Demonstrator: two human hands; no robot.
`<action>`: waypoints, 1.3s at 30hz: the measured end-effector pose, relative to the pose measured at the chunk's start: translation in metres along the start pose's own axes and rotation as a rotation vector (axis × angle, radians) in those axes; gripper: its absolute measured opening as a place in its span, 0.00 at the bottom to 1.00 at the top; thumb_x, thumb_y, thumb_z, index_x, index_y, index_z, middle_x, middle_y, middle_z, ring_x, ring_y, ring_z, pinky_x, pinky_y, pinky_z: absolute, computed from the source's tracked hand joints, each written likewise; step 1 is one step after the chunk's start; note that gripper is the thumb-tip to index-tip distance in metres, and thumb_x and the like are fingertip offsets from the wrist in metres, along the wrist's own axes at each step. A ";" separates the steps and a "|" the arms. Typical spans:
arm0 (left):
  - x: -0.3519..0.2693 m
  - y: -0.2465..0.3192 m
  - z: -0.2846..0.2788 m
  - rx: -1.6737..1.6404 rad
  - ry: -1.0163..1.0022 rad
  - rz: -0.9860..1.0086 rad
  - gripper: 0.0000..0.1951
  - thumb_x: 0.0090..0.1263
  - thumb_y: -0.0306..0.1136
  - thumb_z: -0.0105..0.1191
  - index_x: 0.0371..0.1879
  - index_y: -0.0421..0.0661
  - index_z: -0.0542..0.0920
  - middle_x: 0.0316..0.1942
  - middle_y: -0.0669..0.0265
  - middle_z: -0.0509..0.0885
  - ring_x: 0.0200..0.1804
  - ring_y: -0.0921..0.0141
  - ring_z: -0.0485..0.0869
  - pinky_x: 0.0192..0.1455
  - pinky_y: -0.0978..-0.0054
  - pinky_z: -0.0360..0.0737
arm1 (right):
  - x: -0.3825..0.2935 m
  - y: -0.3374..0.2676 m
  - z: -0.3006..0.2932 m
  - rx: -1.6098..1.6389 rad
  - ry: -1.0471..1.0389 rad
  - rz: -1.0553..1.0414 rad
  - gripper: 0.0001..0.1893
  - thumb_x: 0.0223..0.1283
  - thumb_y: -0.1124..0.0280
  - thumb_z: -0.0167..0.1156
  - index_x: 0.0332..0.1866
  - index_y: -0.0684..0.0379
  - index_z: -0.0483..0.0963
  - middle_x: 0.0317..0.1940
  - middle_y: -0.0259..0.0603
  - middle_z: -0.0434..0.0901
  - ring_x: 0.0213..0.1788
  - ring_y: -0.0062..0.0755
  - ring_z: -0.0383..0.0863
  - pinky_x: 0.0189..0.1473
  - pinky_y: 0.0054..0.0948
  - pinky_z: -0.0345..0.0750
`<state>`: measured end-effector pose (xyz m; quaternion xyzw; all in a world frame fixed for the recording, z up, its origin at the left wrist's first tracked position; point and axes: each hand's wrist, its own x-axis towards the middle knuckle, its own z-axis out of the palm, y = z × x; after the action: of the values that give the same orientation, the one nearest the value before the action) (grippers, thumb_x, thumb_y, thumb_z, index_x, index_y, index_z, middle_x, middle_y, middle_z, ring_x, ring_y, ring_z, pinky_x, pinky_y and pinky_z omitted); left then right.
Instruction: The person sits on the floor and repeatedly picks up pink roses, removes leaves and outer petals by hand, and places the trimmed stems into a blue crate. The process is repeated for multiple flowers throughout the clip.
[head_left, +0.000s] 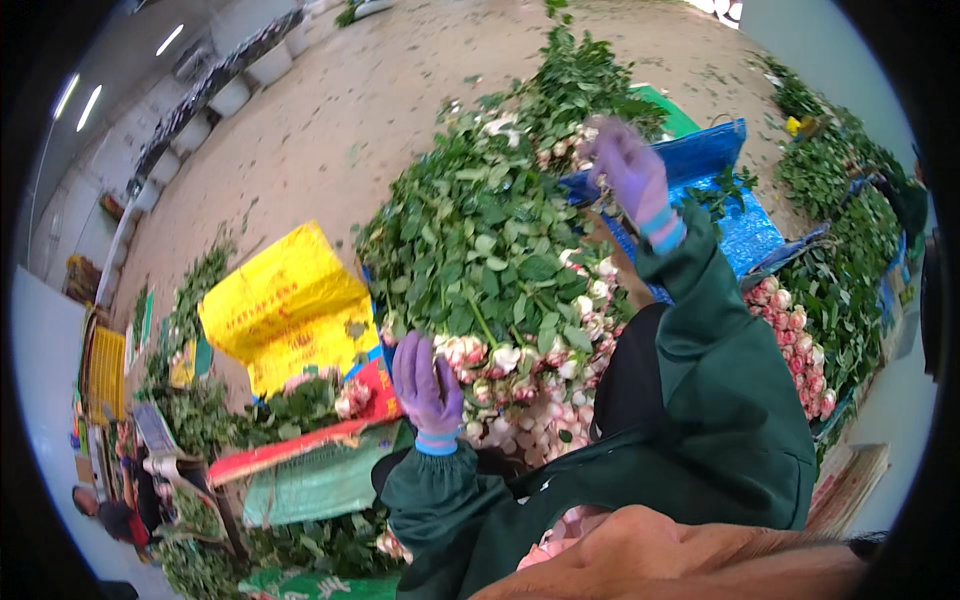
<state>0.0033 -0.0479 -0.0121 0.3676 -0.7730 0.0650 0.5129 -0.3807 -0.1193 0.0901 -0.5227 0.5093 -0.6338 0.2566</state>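
A large heap of cut roses with green leaves (480, 240) lies before me, its pink-and-white blooms (517, 360) toward my lap. My left hand (427, 382), in a purple glove, rests at the near left edge of the heap beside the blooms; whether its fingers grip anything is hidden. Blurred by motion, my right hand (630, 169), gloved the same, is raised at the far right of the heap, by a smaller bunch of roses (562, 150) and above a blue woven sheet (720, 217). What it holds, if anything, is unclear. Loose petals (532, 435) lie near my lap.
A yellow woven sack (292, 307) spreads at the left, near a red-edged board (292, 450) and green sheeting (315, 480). More rose piles (832, 285) lie at the right. A person (120, 514) is at the far lower left. Large white tubs (229, 96) line the far wall.
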 end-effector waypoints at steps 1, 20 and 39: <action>0.000 -0.001 0.000 -0.027 -0.002 -0.008 0.26 0.62 0.15 0.58 0.62 0.39 0.76 0.60 0.48 0.79 0.60 0.46 0.79 0.63 0.51 0.77 | -0.028 0.015 0.019 -0.311 -0.163 0.053 0.16 0.74 0.58 0.55 0.56 0.56 0.79 0.45 0.43 0.85 0.43 0.36 0.84 0.47 0.32 0.80; -0.011 0.008 -0.024 -0.156 0.032 -0.023 0.24 0.63 0.16 0.57 0.61 0.37 0.76 0.59 0.47 0.79 0.57 0.46 0.81 0.60 0.52 0.79 | -0.083 0.077 0.096 -0.740 -0.521 0.356 0.27 0.65 0.41 0.58 0.41 0.61 0.82 0.34 0.49 0.86 0.41 0.48 0.86 0.46 0.44 0.80; -0.020 0.015 -0.022 -0.075 0.079 0.009 0.23 0.66 0.16 0.56 0.62 0.37 0.76 0.59 0.48 0.80 0.60 0.49 0.80 0.62 0.55 0.78 | -0.125 0.092 0.120 0.239 -0.491 0.978 0.24 0.58 0.41 0.69 0.25 0.52 0.75 0.11 0.22 0.65 0.11 0.15 0.60 0.15 0.23 0.55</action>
<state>0.0143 -0.0161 -0.0149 0.3417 -0.7557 0.0525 0.5563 -0.2485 -0.0894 -0.0518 -0.3251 0.5424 -0.3537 0.6892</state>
